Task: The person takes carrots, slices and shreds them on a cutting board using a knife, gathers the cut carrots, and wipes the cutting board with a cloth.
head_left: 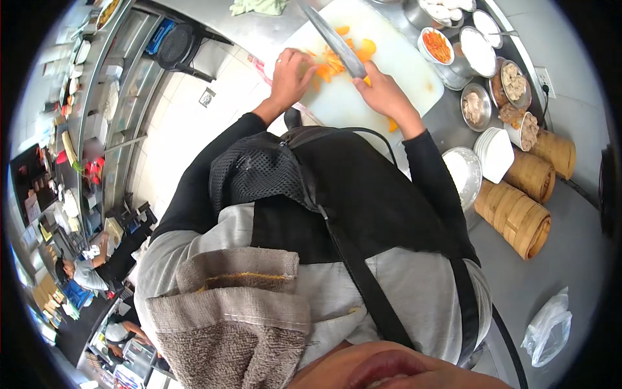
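L hand (289, 79) is at the L side of the white cutting board (414, 84) on the metal counter (265, 27), fingers bent & loosely curled, part open, tips down nr the cut orange pcs (332, 63); can't tell if they press on a pc or just hover. R hand (387, 97) has fingers closed round the handle end of the knife (337, 42), handle mostly hidden in the grip; blade slants up-left across the pcs & out over the board's far L edge. Orange pcs lie mid-board, most btwn L hand & blade, a few on the blade's R side, another by the R wrist. R of board: sm. white bowl w/ orange shreds (437, 47), metal bowl w/ pale chunks (476, 107), stacked white dishes (494, 154) & bamboo steamers (515, 217); pale green cloth (259, 6) sits far L of board
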Motion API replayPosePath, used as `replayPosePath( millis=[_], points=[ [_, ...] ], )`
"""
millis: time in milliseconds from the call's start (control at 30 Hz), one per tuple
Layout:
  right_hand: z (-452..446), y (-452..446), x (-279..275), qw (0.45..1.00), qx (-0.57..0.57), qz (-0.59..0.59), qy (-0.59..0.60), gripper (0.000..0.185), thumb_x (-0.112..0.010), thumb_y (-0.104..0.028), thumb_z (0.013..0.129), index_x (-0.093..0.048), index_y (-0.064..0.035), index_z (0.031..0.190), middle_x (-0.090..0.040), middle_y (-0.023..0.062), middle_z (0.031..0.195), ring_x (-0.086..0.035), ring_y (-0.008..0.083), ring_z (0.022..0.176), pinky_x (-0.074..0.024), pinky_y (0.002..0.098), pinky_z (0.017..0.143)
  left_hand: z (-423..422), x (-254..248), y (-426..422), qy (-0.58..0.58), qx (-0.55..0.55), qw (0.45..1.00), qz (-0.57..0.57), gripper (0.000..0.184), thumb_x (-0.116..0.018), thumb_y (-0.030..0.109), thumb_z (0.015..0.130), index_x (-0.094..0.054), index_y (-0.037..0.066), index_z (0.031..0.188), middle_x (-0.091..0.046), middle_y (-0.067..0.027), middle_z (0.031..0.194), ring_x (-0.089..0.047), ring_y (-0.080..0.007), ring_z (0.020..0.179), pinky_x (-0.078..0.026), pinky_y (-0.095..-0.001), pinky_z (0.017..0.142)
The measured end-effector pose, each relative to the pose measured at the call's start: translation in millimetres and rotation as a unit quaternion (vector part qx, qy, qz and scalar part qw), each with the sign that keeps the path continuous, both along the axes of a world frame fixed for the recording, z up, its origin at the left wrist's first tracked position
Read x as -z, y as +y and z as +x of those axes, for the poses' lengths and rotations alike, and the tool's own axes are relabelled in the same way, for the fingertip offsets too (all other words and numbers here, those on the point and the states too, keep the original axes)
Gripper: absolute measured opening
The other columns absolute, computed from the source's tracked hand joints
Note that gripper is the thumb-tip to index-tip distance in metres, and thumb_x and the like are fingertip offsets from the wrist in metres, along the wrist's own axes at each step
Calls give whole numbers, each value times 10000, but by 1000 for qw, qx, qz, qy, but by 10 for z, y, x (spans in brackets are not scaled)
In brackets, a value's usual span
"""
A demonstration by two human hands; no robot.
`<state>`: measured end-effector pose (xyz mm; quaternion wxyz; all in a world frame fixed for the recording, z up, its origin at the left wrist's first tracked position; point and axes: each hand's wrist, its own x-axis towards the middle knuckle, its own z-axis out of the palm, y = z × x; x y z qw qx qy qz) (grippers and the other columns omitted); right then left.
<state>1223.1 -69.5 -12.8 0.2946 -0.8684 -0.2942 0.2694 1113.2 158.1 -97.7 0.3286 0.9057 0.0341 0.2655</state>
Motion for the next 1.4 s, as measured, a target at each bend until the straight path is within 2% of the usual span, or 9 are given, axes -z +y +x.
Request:
replayPosePath(
  millis=[67,167,267,333,433,667,833,1167,1400],
  points=[
    [-50,-260,128,989,-14,36,-140,362,-620,-212,943,-500,-37,1237,-656,202,938,-667,356,864,-524,423,738,-33,41,117,13,5,1000,0,206,-768,156,798,-674,125,978,-584,-120,979,-571,-337,968,-457,-430,830],
    [-188,-411,-14,988,28,52,-143,336,-691,-135,880,-508,-42,1146,-633,215,1004,-627,399,992,-504,449,810,-219,-269,45,28,24,999,8,296,-742,134,779,-688,149,1070,-599,-110,1058,-571,-345,1035,-439,-458,898],
    [-255,-430,35,983,49,64,-166,332,-729,-64,830,-492,-43,1062,-625,190,999,-634,390,973,-507,455,797,-64,-779,-154,17,169,979,110,557,-799,281,777,-645,211,1308,-524,-160,1354,-468,-362,1300,-364,-544,1094],
    [-306,-373,-7,981,31,62,-180,344,-741,-48,808,-484,-36,1035,-623,182,991,-634,389,968,-508,457,789,109,-916,-479,131,265,924,243,854,-787,481,770,-426,321,1527,-290,-119,1614,-239,-381,1494,-157,-617,1200],
    [-310,-506,-206,976,9,17,-216,344,-741,-35,794,-483,-28,1022,-623,173,983,-635,388,944,-509,462,773,191,-728,-502,186,260,910,264,962,-743,627,759,-311,354,1575,-168,-64,1679,-132,-396,1534,-68,-647,1205],
    [-244,-1504,-920,989,29,-82,-118,290,-672,-26,768,-512,-73,1006,-613,167,945,-611,415,937,-483,487,750,104,-118,221,147,166,945,239,1048,-714,740,706,-346,269,1567,-235,-73,1658,-185,-366,1526,-93,-619,1211],
    [-223,-1667,-1095,983,-8,-86,-165,280,-660,-14,765,-504,-69,990,-603,160,920,-606,411,925,-474,479,734,542,-415,388,80,221,952,197,764,-672,457,876,-388,205,1539,-375,-97,1576,-312,-358,1469,-198,-572,1197],
    [-450,-1194,-809,986,-11,-45,-161,268,-668,-14,786,-519,-78,999,-611,139,913,-635,381,897,-501,482,739,1670,-393,-325,284,345,863,234,646,-836,280,691,-598,70,1254,-533,-144,1341,-559,-357,1180,-437,-434,1011],
    [-617,-1147,-612,994,-1,-15,-110,296,-698,-11,779,-522,-83,1005,-608,133,920,-635,380,903,-502,475,748,1873,-145,-390,383,407,829,4,500,-839,266,771,-618,38,1157,-664,-71,976,-623,-236,894,-492,-351,846]
  ],
)
